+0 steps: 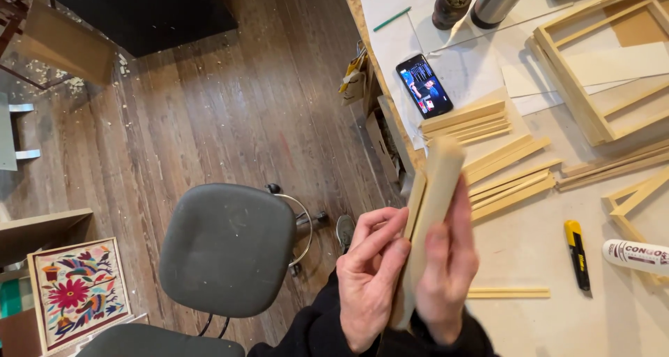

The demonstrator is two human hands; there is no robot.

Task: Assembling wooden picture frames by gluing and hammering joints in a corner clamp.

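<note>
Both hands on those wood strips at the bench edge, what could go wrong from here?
1. The left hand and right hand pinch a pair of wood strips held upright past the table edge; a slip would likely drop them toward the grey chair or floor.
2. The strips' raised top end sits close to the loose stacked strips and phone; a swing might knock them.

Even, soft daylight, faint shadows, sharp throughout except slight motion blur at the near centre.
</note>
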